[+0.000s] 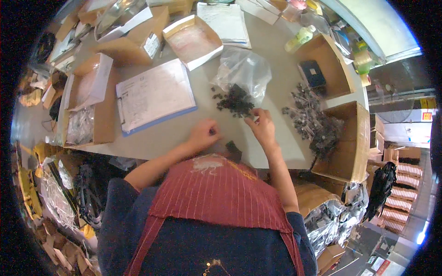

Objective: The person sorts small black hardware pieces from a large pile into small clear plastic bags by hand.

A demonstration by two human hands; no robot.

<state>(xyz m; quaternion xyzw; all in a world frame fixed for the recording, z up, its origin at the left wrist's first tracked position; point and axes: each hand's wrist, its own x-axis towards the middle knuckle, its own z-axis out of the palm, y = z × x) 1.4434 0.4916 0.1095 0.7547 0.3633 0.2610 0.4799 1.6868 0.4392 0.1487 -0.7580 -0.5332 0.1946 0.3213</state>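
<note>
A loose pile of small black parts [235,102] lies on the table, partly against a clear plastic bag [244,69]. My right hand [263,129] is at the near right edge of this pile, thumb and forefinger brought together; what they pinch is too small to make out. To the left and nearer me, my left hand [205,134] is curled closed, and a small black part [212,132] shows between its fingers. A flat black piece [234,151] lies close to the table's front edge, between my hands and the apron.
Right of my hands, more black parts in clear wrapping [307,117] spill by an open cardboard box [345,138]. A clipboard with papers [156,96] lies left. Behind are a shallow white-edged box [192,39], papers [225,23] and a bottle [301,37].
</note>
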